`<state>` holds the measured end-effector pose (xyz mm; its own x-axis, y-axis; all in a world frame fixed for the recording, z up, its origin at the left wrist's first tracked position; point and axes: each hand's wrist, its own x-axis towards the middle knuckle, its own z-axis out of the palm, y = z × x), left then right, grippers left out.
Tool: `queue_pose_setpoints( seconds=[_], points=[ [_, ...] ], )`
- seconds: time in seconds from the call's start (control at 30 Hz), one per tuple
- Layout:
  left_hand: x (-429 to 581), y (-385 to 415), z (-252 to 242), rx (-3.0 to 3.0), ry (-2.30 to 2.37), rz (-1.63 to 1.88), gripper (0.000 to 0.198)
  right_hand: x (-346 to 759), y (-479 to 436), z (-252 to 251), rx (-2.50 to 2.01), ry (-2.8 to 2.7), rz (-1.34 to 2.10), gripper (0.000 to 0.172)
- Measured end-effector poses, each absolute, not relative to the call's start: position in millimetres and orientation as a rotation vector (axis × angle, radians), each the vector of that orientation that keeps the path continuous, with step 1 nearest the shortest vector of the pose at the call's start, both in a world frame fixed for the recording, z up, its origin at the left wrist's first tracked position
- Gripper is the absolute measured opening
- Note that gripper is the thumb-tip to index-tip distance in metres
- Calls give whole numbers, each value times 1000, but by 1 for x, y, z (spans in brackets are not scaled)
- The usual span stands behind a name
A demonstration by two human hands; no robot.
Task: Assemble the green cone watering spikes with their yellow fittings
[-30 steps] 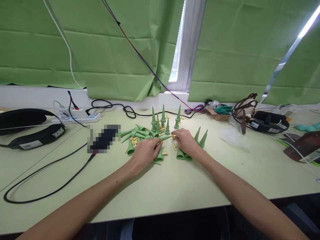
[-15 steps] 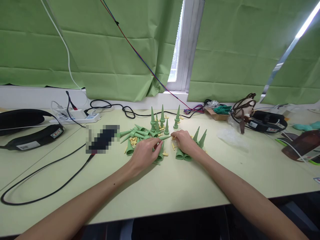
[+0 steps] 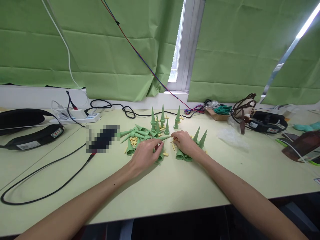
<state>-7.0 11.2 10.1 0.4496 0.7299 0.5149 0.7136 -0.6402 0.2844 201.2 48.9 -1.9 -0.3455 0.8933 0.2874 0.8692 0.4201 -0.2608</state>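
A heap of green plastic cones [image 3: 140, 134] and small yellow pegs [image 3: 134, 141] lies on the pale table [image 3: 175, 186]. Some cones stand upright [image 3: 162, 117] behind it, and others rest beside my right hand [image 3: 201, 139]. My left hand [image 3: 145, 154] has its fingers closed round one lying green cone [image 3: 164, 137], whose tip points right. My right hand [image 3: 184, 141] is pinched at that tip, with the fingers together on a small yellow piece that I can barely make out.
A power strip [image 3: 75, 115] with cables sits at the back left, near black curved devices [image 3: 30, 131]. A black cable [image 3: 45, 186] loops across the left. A clear bag [image 3: 231, 136], a box [image 3: 218, 115] and more gear lie to the right. Green curtains hang behind.
Both hands stay over the heap. My left hand has lifted the cone slightly and turned a little, and my right fingers have drawn closer to the cone's tip.
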Motion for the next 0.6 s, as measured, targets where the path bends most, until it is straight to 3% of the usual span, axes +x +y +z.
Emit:
queue_pose_setpoints(
  seconds=[0.27,0.6],
  points=[
    [-7,13,11,2630,1302,988,22,200,44,1,-1438,-2246,68,21],
    [-6,14,12,2513,1346,1084,27,188,27,4,-896,-2084,70,15]
  ],
)
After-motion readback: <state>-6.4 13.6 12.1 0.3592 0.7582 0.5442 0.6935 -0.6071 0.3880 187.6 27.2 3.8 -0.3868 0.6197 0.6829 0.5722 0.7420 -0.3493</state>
